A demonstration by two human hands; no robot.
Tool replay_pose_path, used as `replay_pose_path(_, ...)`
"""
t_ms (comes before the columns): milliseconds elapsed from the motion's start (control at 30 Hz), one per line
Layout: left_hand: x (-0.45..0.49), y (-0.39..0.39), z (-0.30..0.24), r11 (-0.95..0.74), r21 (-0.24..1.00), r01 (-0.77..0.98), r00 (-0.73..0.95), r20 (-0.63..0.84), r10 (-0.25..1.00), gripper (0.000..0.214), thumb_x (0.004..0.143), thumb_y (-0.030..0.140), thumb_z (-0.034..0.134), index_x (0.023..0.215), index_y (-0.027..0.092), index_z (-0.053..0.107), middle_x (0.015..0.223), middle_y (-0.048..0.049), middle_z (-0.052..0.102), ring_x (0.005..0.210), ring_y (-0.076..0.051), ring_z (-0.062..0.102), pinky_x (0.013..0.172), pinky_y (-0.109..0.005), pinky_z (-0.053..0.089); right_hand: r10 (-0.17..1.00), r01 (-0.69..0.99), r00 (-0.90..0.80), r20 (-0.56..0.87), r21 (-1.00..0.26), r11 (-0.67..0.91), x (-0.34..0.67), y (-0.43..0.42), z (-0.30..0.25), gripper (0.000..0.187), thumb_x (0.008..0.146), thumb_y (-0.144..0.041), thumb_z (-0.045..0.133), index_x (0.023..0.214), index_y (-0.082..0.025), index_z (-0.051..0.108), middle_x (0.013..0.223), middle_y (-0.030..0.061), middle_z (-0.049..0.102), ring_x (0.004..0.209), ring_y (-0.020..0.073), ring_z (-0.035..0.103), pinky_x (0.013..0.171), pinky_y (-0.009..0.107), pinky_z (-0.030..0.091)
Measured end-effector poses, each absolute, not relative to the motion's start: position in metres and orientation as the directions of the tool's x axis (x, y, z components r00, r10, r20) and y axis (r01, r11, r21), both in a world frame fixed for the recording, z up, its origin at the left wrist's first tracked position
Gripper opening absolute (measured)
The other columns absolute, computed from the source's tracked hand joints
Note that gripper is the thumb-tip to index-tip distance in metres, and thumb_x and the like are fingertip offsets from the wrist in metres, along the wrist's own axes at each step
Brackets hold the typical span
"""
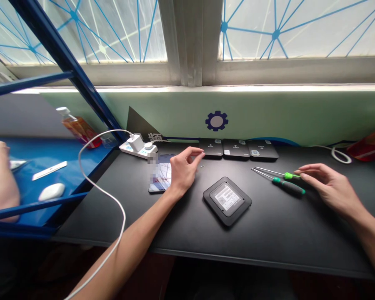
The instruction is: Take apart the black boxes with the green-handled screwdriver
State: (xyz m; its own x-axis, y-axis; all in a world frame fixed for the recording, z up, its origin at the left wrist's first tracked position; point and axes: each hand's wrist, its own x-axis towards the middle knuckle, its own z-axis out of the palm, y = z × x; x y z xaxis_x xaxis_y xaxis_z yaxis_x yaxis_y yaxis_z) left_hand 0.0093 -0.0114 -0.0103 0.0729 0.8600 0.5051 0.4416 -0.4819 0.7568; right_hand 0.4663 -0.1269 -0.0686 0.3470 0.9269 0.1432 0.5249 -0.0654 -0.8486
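My left hand (184,171) is above the desk beside a phone (163,175), its thumb and forefinger pinched together. Whatever may be between those fingertips is too small to make out. Just below them lie a few tiny screws (202,166). At the right, the fingers of my right hand (331,185) close on the handle end of a light green screwdriver (288,175). Against it lies a second screwdriver (289,185) with a dark green and black handle. Between my hands a black square box (218,210) rests with its labelled underside up.
Three flat black boxes (236,149) stand in a row by the back panel. A white power strip (139,149) has a charger whose white cable (123,212) crosses my left forearm. A blue frame (68,66) borders the left side; another person's hand (1,179) is beyond it.
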Motion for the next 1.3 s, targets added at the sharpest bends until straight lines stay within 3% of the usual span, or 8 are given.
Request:
replay_pose_path(100,0.009,-0.011,-0.010,-0.435,0.750,0.498,0.039,0.482,0.875,0.029,0.110,0.043,0.069,0.099,0.023,0.085,0.080,-0.0010,0.082,0.064,-0.015,0.071,0.066,-0.028,0.059,0.922,0.520,0.359,0.145,-0.851,-0.069,0.463,-0.127,-0.066,0.048,0.086,-0.065,0.084,0.115,-0.028,0.074,0.116,0.0119,0.085,0.118,0.0420,0.079,0.115,0.061,0.056)
replay_pose_path(233,0.010,-0.010,-0.010,-0.537,0.734,0.416,0.055,0.569,0.821,0.021,0.102,0.031,0.079,0.121,0.024,0.084,0.133,-0.0074,0.083,0.098,-0.019,0.082,0.082,-0.027,0.066,0.920,0.523,0.362,0.151,-0.850,-0.066,0.462,-0.127,-0.065,0.048,0.087,-0.065,0.083,0.116,-0.027,0.073,0.117,0.0131,0.085,0.119,0.0424,0.078,0.116,0.062,0.055)
replay_pose_path(400,0.009,-0.009,-0.013,-0.444,0.806,0.391,0.028,0.472,0.881,0.036,0.113,0.052,0.064,0.109,0.021,0.082,0.072,0.0006,0.077,0.052,-0.011,0.065,0.062,-0.025,0.061,0.921,0.513,0.359,0.150,-0.856,-0.061,0.466,-0.126,-0.068,0.050,0.086,-0.065,0.085,0.116,-0.027,0.074,0.117,0.0133,0.085,0.119,0.0422,0.078,0.115,0.061,0.055)
replay_pose_path(567,0.011,-0.010,-0.014,-0.670,0.652,0.355,0.120,0.679,0.724,0.027,0.103,0.040,0.082,0.126,0.026,0.084,0.133,-0.0098,0.081,0.093,-0.018,0.081,0.078,-0.030,0.068,0.919,0.512,0.360,0.163,-0.858,-0.049,0.466,-0.125,-0.068,0.047,0.087,-0.062,0.086,0.114,-0.025,0.075,0.117,0.0143,0.085,0.116,0.0402,0.079,0.110,0.056,0.057)
replay_pose_path(700,0.013,-0.015,-0.012,-0.658,0.685,0.312,0.243,0.612,0.753,0.027,0.113,0.042,0.068,0.119,0.023,0.085,0.089,-0.0024,0.085,0.056,-0.011,0.067,0.058,-0.025,0.058,0.921,0.501,0.350,0.171,-0.865,-0.029,0.464,-0.125,-0.067,0.043,0.090,-0.058,0.085,0.113,-0.024,0.075,0.117,0.0145,0.084,0.114,0.0375,0.079,0.108,0.052,0.057)
replay_pose_path(833,0.016,-0.022,-0.012,-0.759,0.579,0.298,0.368,0.664,0.651,0.026,0.107,0.042,0.076,0.123,0.023,0.086,0.125,-0.0102,0.085,0.085,-0.018,0.080,0.065,-0.027,0.063,0.918,0.512,0.350,0.186,-0.859,-0.021,0.463,-0.126,-0.067,0.041,0.093,-0.058,0.084,0.114,-0.023,0.074,0.116,0.0141,0.084,0.112,0.0352,0.079,0.106,0.049,0.057)
replay_pose_path(1000,0.019,-0.027,-0.012,-0.731,0.611,0.305,0.481,0.563,0.672,0.029,0.110,0.040,0.072,0.097,0.019,0.087,0.077,-0.0020,0.081,0.060,-0.013,0.067,0.059,-0.026,0.056,0.917,0.588,0.330,0.225,-0.809,-0.013,0.461,-0.129,-0.063,0.040,0.096,-0.057,0.081,0.115,-0.022,0.076,0.118,0.0134,0.083,0.109,0.0318,0.079,0.100,0.043,0.057)
replay_pose_path(1300,0.019,-0.026,-0.005,-0.710,0.701,0.068,0.861,0.318,0.397,0.085,0.063,0.051,0.111,0.140,0.032,0.080,0.158,-0.0124,0.070,0.155,-0.040,0.057,0.133,-0.061,0.043,0.876,0.832,0.005,0.482,-0.488,0.264,0.444,-0.138,-0.046,0.024,0.102,-0.050,0.079,0.105,-0.027,0.082,0.104,0.0082,0.079,0.094,0.0297,0.069,0.088,0.044,0.051)
